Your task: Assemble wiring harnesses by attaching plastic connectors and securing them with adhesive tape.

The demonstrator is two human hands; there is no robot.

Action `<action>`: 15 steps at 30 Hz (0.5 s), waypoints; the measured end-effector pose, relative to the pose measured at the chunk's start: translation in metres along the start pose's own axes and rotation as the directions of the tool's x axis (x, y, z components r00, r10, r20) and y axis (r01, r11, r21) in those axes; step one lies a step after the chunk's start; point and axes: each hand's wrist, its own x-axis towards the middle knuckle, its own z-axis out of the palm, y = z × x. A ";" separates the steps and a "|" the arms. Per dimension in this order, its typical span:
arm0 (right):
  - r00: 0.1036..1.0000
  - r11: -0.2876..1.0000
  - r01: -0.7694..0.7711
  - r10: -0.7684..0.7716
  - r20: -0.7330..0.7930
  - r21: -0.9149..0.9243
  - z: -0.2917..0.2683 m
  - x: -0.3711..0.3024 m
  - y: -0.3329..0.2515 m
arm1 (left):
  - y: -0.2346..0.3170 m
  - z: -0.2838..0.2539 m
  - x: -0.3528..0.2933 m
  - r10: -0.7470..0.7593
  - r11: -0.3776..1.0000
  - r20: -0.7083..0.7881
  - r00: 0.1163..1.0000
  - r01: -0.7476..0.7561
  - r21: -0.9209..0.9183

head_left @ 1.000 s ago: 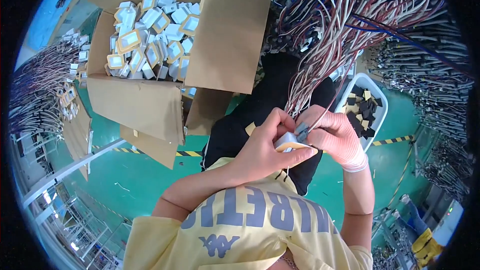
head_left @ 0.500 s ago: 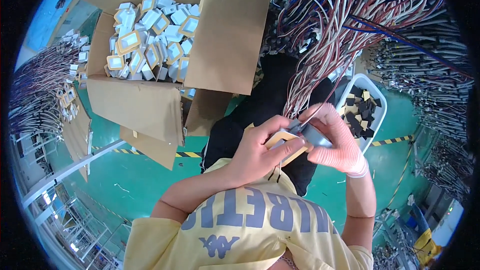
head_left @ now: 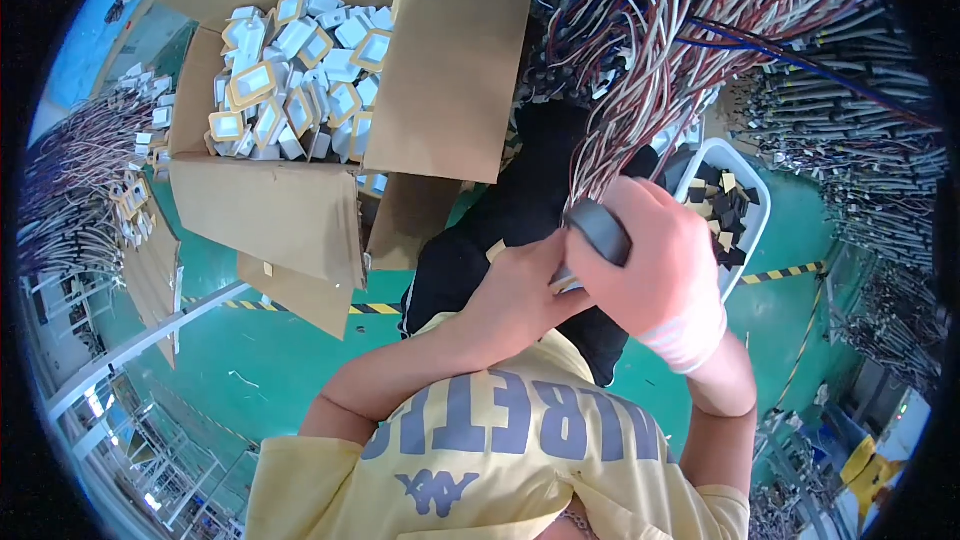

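Close together in front of my chest, both hands are closed. My left hand (head_left: 515, 290) grips a small white plastic housing (head_left: 566, 283) with a tan rim; only a sliver shows between the hands. My right hand (head_left: 655, 255), a pale band at its wrist, is wrapped around what looks like a roll of grey tape (head_left: 598, 232), held on edge over the left fingertips. Red and white wires (head_left: 605, 155) run down from a thick bundle to behind the hands. Where wires, tape and housing meet is hidden by the right hand.
An open cardboard box (head_left: 265, 205) full of white, tan-rimmed housings (head_left: 290, 80) stands at the far left. Right of my legs, a white tub (head_left: 762, 210) holds black and tan foam pieces (head_left: 722, 202). Cable bundles (head_left: 850, 90) line the right side, others (head_left: 75, 175) the left.
My right hand has turned over and moved up with the tape roll, its back now covering the housing. The left hand keeps its grip nearly in place.
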 end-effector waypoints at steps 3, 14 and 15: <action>0.963 0.815 -0.230 0.113 0.243 0.532 -0.019 0.008 -0.005 | -0.004 -0.011 0.000 -0.220 0.964 0.223 0.950 0.246 -0.097; 0.952 0.872 0.299 -0.298 -0.065 0.388 0.047 -0.027 0.080 | 0.006 -0.018 0.006 -0.274 0.803 0.467 0.841 0.467 -0.370; 0.950 0.868 0.307 -0.305 -0.069 0.392 0.046 -0.026 0.081 | 0.006 -0.018 0.006 -0.234 0.809 0.402 0.885 0.406 -0.424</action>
